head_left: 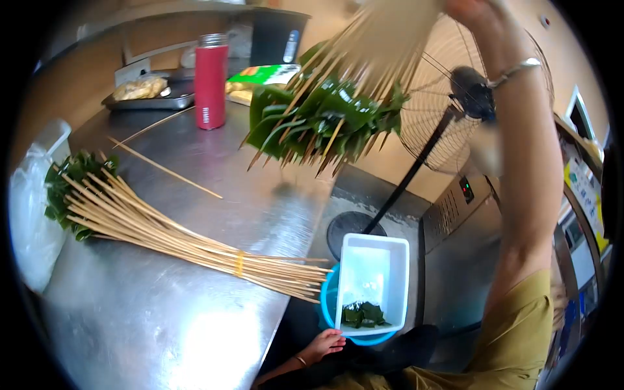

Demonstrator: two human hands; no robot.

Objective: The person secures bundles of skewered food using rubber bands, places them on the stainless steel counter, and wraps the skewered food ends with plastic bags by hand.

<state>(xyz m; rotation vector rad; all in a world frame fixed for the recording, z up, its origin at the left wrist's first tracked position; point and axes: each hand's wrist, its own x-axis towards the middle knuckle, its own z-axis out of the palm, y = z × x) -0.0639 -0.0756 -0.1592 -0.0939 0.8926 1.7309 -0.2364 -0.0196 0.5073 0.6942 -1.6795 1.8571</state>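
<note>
High up, my right hand (469, 12), blurred and partly cut off by the top edge, grips a bundle of wooden skewers (383, 45). Glossy dark green pieces (338, 114) are threaded near their lower, pointed ends. My left hand (323, 346) is at the bottom, its fingers on the near rim corner of a white tub (374, 266). A few green pieces (365, 314) lie inside the tub. Another skewer bundle (195, 240), tied with a yellow band, rests on the metal table with green pieces (65, 188) at its far left end.
Two loose skewers (166, 167) lie on the steel table (130, 292), near a red bottle (210, 84) and a dark tray (175, 101). A clear plastic bag (32, 221) is at left. Under the white tub is a blue basin (330, 292); a standing fan (471, 91) is behind.
</note>
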